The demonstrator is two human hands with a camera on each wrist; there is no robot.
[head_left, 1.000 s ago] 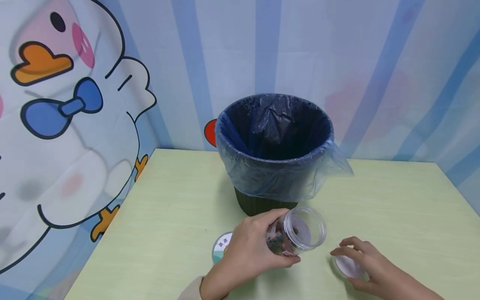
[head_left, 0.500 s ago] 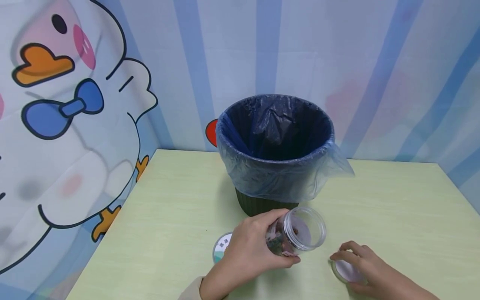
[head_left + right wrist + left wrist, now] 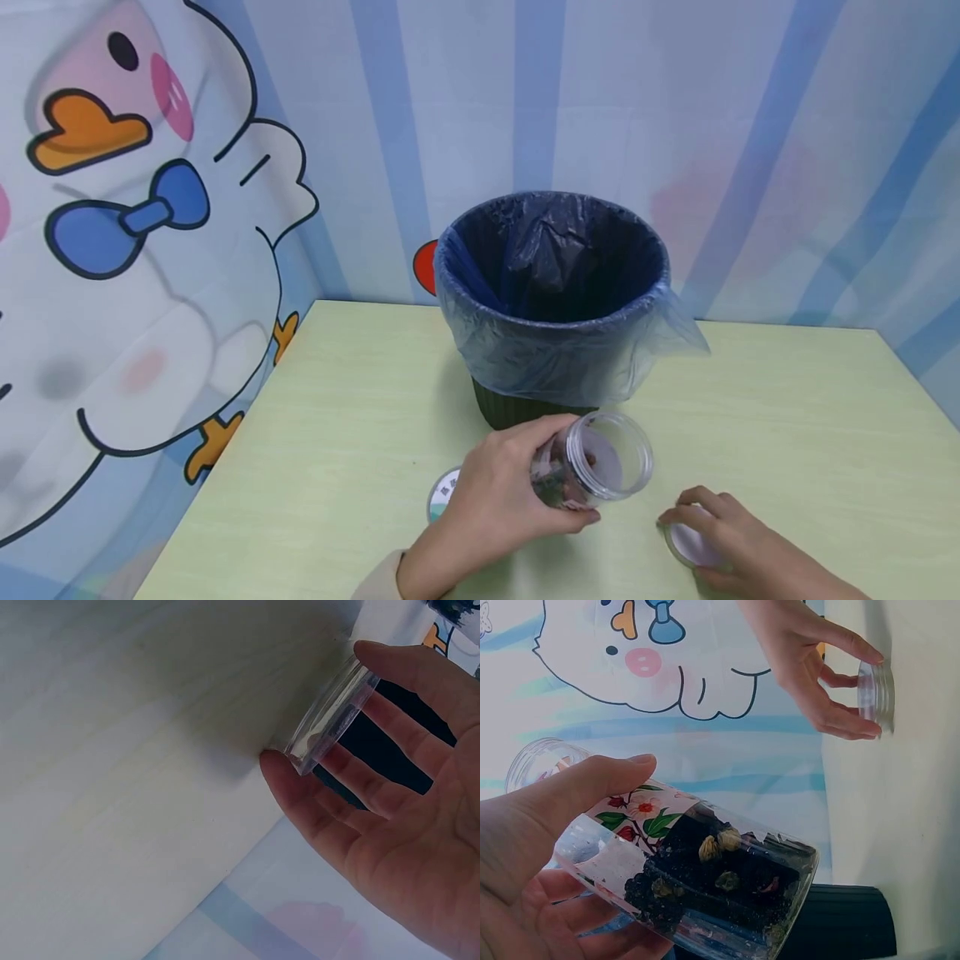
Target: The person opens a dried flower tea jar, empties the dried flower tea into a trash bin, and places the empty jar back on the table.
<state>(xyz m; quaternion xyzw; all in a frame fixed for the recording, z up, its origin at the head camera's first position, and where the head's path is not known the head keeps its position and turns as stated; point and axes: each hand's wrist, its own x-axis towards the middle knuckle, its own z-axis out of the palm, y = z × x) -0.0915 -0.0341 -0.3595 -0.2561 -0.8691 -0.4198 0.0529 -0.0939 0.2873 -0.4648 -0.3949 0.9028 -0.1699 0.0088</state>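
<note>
My left hand point(image 3: 504, 483) grips a clear plastic jar point(image 3: 705, 855) around its side, tilted with its open mouth to the right in the head view. A floral label wraps the jar, and dark dried bits with a few pale buds lie inside. Lower right, my right hand point(image 3: 738, 537) pinches a shallow round clear lid point(image 3: 693, 542) by its edge, thumb on one side and fingertips on the other. In the right wrist view the lid point(image 3: 334, 712) is seen edge-on, close over the tabletop.
Behind the jar stands a dark bin point(image 3: 517, 408) lined with a translucent blue bag point(image 3: 547, 358). A round printed disc point(image 3: 442, 493) lies on the pale table point(image 3: 337, 400), partly hidden by my left hand. A cartoon-printed cloth point(image 3: 600, 100) hangs at the back and left.
My right hand has settled slightly lower onto the lid, its fingers closing in at the edge. The left hand and jar have barely moved.
</note>
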